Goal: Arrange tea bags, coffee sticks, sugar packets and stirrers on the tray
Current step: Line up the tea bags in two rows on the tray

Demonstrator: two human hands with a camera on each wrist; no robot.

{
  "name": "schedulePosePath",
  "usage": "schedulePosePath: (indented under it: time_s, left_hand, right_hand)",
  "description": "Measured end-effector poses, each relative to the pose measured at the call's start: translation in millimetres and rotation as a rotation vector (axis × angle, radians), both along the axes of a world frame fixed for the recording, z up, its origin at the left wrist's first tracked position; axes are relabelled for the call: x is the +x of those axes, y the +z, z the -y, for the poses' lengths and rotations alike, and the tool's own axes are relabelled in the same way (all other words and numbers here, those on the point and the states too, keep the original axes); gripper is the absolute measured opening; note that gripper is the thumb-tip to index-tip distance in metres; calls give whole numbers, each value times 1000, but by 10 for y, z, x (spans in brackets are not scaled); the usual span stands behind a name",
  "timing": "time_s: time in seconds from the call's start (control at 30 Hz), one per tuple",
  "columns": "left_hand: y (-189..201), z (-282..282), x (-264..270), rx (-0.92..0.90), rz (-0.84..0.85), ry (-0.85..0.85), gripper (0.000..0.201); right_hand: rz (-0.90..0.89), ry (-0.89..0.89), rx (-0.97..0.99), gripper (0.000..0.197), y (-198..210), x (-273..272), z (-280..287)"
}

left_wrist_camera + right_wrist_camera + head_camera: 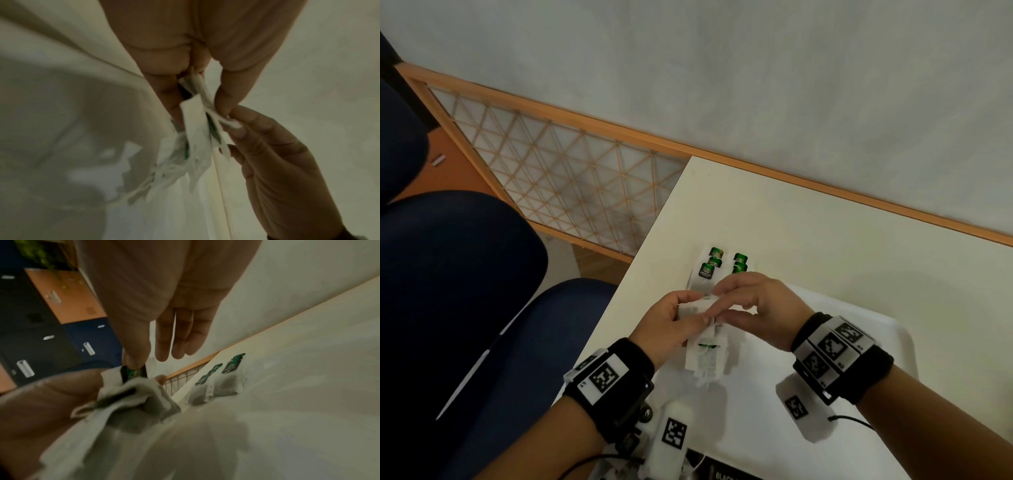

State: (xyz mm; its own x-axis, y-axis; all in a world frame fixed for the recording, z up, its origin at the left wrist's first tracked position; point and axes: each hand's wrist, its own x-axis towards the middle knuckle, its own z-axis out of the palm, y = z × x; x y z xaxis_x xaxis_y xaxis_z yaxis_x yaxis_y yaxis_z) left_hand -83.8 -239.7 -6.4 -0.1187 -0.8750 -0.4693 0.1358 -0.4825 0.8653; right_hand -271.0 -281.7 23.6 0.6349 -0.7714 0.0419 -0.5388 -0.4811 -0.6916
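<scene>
Left hand (pixel 671 322) grips a bunch of white tea bags (pixel 707 356) above the near-left part of the white tray (pixel 887 329). Right hand (pixel 756 308) pinches one green-tagged bag at the top of the bunch (thumb and forefinger closed, other fingers straight). Five more green-tagged tea bags (pixel 722 262) lie on the white table (pixel 825 233), just beyond the hands.
</scene>
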Motion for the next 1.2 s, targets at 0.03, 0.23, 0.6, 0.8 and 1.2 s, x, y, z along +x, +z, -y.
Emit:
schedulePosePath:
  time_s: [0.03, 0.23, 0.6, 0.8, 1.2]
  left_hand:
    - [-5, -10, 6, 6, -5, 2, 29]
    - [-12, -33, 50, 35, -21, 5, 28]
    - [4, -19, 49, 39, -13, 58, 14]
    - [-33, -10, 162, -19, 46, 75, 27]
    - [-62, 51, 228, -83, 80, 50, 31]
  right_hand:
    - [16, -15, 14, 15, 18, -4, 2]
    - [-120, 62, -7, 31, 61, -29, 13]
    - [95, -263, 118, 14, 134, -58, 94]
    - [-165, -336, 139, 19, -28, -234, 248]
    - [-142, -463, 269, 15, -241, -134, 332]
